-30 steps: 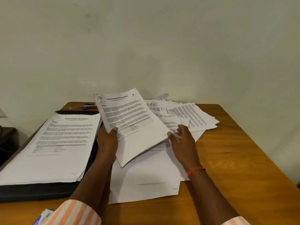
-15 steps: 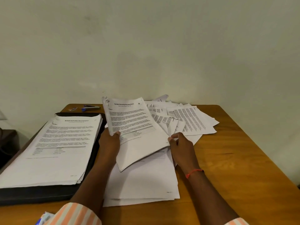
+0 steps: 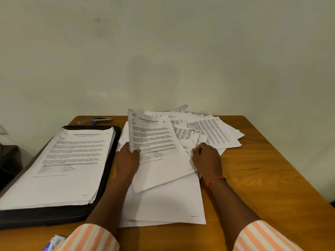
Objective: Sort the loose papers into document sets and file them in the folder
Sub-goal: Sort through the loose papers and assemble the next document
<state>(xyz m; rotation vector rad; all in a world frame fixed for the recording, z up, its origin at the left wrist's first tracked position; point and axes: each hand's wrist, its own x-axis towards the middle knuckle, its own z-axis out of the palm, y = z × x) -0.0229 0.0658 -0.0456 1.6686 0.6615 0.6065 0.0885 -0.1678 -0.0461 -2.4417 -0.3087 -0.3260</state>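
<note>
The left hand pinched a printed document set (thumb on top) over the loose papers. The right hand curled at their edge, grip unclear. The black folder lay left.

1. A wooden table stands against the wall, its top a warm orange-brown.
2. On the left lies a black folder, opened flat and reaching from the near edge almost to the far one.
3. Beyond the folder, at the far left edge, sits a stapler with a blue end, and just left of it a small clear bit too tiny to make out.
4. Loose papers sprawl overlapping across the far middle and right.
5. A flat pile of sheets lies near the middle, just right of the folder.
</note>
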